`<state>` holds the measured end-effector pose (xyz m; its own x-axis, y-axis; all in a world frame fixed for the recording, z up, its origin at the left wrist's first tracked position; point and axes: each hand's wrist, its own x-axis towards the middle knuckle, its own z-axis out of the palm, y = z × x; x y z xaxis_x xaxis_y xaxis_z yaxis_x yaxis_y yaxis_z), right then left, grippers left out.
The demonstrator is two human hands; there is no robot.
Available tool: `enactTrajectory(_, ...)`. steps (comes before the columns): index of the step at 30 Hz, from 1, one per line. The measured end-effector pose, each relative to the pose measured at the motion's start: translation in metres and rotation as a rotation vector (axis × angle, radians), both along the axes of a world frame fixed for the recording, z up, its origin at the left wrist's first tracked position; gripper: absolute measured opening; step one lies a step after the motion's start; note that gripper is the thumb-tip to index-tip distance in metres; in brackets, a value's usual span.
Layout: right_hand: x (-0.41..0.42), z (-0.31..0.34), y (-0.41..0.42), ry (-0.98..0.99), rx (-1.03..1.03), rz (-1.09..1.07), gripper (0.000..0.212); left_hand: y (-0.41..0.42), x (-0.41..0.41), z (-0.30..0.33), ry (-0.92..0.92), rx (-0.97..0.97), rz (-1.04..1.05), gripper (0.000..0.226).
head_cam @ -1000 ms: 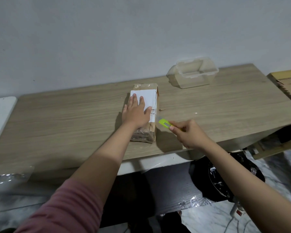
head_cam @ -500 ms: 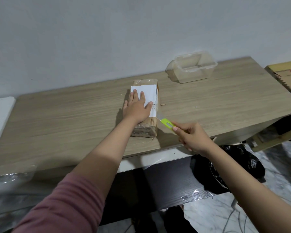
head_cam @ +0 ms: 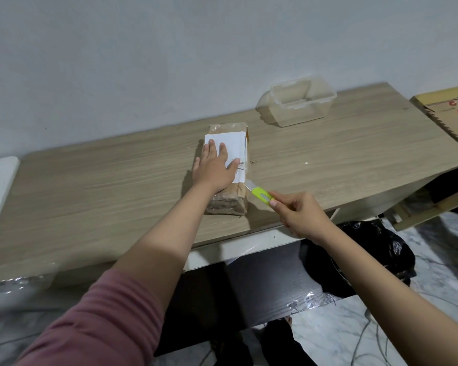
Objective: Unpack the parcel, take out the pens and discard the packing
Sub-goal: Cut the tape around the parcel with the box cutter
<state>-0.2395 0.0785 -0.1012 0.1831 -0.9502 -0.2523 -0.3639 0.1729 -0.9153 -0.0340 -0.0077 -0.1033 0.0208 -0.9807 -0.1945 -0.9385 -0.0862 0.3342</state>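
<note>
Cutter (head_cam: 261, 194) blade has now reached the parcel (head_cam: 229, 167) right edge, right hand (head_cam: 299, 216) pinching it, left hand (head_cam: 216, 167) flat on top; slitting begins.

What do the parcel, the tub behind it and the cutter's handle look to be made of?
Parcel: brown paper or card under glossy clear tape, judging by the sheen and wrinkles, with a matte white paper label.
Tub: thin translucent plastic; the tabletop shows through its walls.
Cutter: smooth lime-green handle, probably plastic, with a grey metallic-looking blade.
</note>
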Motion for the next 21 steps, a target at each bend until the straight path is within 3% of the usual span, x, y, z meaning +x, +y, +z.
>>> enactTrajectory(7, -0.005, 0.008, 0.011, 0.073, -0.047, 0.062, 0.028, 0.0, -0.003, 0.001, -0.013, -0.004, -0.004, 0.066)
enactTrajectory(21, -0.001, 0.003, 0.018, -0.022, 0.019, 0.031, 0.028, 0.002, -0.004, 0.002, -0.019, -0.013, -0.012, 0.066)
